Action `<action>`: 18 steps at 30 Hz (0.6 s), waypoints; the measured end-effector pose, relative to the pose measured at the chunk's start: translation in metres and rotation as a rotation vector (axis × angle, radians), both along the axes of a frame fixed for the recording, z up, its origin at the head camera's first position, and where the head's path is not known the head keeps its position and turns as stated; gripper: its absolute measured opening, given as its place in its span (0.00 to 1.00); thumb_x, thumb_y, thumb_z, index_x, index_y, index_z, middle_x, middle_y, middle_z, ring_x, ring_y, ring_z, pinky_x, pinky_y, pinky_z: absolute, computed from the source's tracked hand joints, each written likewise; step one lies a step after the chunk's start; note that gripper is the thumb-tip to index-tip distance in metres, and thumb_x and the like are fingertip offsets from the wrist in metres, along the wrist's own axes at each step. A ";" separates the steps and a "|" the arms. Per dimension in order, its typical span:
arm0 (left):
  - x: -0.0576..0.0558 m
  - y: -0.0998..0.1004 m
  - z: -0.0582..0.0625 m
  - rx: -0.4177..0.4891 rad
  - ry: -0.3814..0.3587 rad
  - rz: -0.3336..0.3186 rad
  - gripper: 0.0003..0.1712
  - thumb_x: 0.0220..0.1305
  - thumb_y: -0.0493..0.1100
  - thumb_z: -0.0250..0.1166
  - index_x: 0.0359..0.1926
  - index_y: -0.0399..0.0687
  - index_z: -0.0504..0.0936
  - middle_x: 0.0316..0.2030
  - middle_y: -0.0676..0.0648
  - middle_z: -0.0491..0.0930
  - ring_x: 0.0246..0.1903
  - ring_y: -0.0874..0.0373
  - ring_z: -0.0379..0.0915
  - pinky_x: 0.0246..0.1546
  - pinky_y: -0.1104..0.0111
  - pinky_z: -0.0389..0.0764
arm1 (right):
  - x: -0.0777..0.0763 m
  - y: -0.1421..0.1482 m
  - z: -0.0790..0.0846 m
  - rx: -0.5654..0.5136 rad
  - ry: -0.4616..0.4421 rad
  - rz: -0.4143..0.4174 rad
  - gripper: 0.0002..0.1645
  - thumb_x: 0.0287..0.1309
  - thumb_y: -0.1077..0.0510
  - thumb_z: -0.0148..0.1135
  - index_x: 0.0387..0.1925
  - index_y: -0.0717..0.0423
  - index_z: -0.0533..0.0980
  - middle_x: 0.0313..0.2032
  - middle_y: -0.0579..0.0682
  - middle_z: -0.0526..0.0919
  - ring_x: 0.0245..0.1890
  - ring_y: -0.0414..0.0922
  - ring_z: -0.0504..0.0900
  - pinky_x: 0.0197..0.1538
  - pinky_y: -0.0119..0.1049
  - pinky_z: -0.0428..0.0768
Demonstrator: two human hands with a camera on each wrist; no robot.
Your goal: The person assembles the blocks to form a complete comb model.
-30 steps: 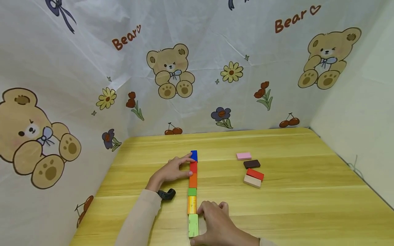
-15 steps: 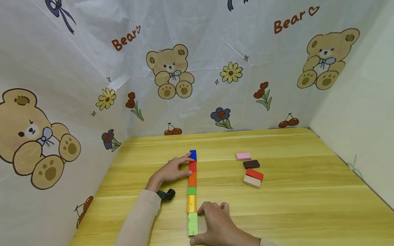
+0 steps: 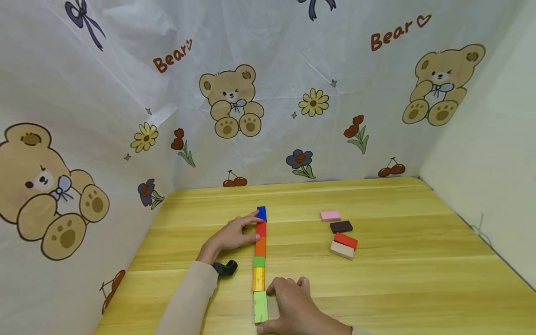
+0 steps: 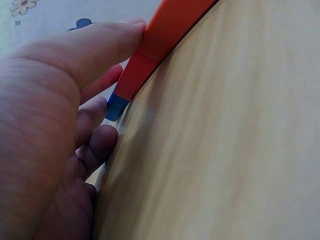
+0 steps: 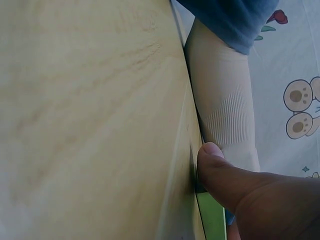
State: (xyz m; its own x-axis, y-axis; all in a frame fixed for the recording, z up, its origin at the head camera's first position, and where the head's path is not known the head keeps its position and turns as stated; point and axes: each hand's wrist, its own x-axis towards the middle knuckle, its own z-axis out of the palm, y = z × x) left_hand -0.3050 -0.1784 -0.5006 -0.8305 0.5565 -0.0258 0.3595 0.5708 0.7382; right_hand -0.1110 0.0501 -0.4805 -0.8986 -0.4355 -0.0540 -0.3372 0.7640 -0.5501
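Note:
A straight row of toy blocks runs along the table. From far to near come blue [image 3: 261, 214], red [image 3: 261, 228], orange [image 3: 260, 247], small green [image 3: 259, 261], yellow-and-orange [image 3: 259, 279] and light green [image 3: 260, 308] blocks. My left hand [image 3: 230, 236] lies along the row's left side, fingers at the blue and red blocks, thumb against the row near the red-orange joint. At the near end my right hand [image 3: 295, 304] holds the light green block, thumb at its near end and curled index finger at its right side. In the right wrist view the thumb [image 5: 220, 172] touches the green block [image 5: 212, 215].
To the right lie loose blocks: pink [image 3: 330, 216], dark brown [image 3: 341, 226], red [image 3: 345, 240] and beige [image 3: 342, 250], the last two side by side. A black curved object [image 3: 226, 267] sits by the left wrist. A bear-printed cloth [image 3: 276, 116] backs the wooden table [image 3: 398, 279].
The head view has shifted slightly. Both hands keep their places along the row, and the blocks stay lined up.

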 end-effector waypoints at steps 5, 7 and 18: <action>0.001 0.001 0.000 -0.005 0.021 -0.008 0.32 0.65 0.64 0.65 0.69 0.70 0.72 0.79 0.62 0.49 0.77 0.47 0.50 0.73 0.43 0.57 | 0.000 0.000 0.000 0.009 -0.004 0.000 0.46 0.29 0.24 0.78 0.46 0.46 0.76 0.38 0.35 0.79 0.41 0.34 0.75 0.52 0.54 0.59; 0.001 0.000 0.000 -0.004 0.026 -0.012 0.32 0.65 0.64 0.65 0.69 0.70 0.72 0.79 0.62 0.49 0.77 0.47 0.49 0.73 0.43 0.57 | 0.000 0.000 -0.001 0.019 0.011 0.006 0.45 0.29 0.24 0.78 0.46 0.46 0.76 0.38 0.35 0.79 0.41 0.34 0.75 0.51 0.54 0.59; 0.001 0.001 -0.002 -0.006 0.057 -0.020 0.31 0.66 0.62 0.64 0.68 0.69 0.73 0.79 0.63 0.47 0.74 0.49 0.54 0.71 0.45 0.61 | 0.000 0.003 0.004 0.013 -0.055 0.030 0.42 0.32 0.29 0.81 0.47 0.44 0.75 0.40 0.33 0.78 0.42 0.33 0.75 0.53 0.55 0.59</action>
State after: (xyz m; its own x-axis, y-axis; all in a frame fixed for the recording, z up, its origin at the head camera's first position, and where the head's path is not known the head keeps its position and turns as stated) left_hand -0.3041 -0.1772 -0.5028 -0.8196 0.5726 0.0180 0.4121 0.5675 0.7128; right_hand -0.1113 0.0533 -0.4768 -0.8806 -0.4611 -0.1092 -0.3295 0.7614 -0.5583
